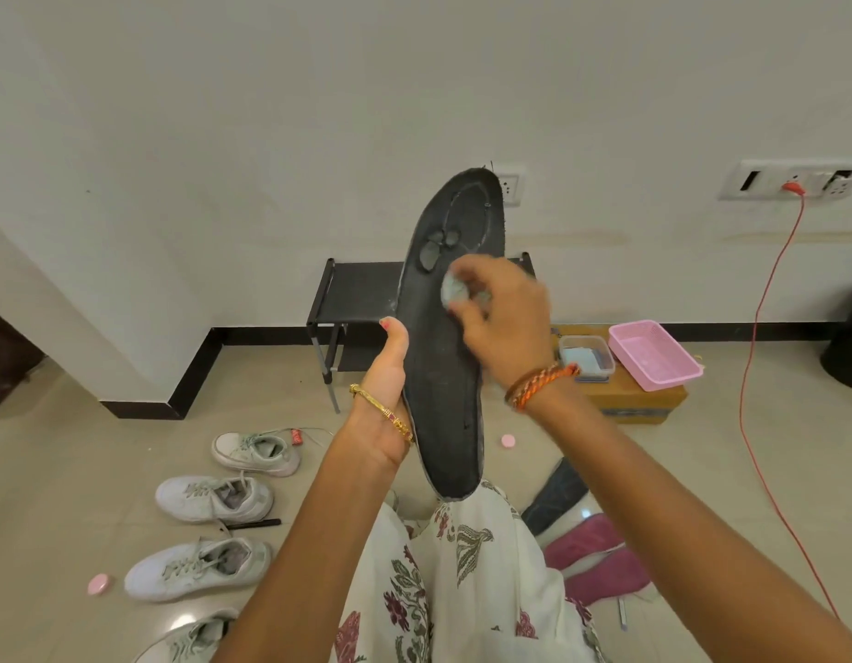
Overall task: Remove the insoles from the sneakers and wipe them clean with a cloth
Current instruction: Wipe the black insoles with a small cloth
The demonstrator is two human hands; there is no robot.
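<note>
A long black insole stands upright in front of me, its underside towards me. My left hand grips its left edge near the lower half, thumb up along the rim. My right hand pinches a small grey-blue cloth and presses it on the insole's middle. Several white sneakers lie in a row on the floor at the left. Another dark insole and two pink insoles lie on the floor at the right.
A black low rack stands against the wall behind the insole. A pink basket and a clear box sit on a cardboard box. A red cable hangs from a wall socket. Small pink lids lie on the floor.
</note>
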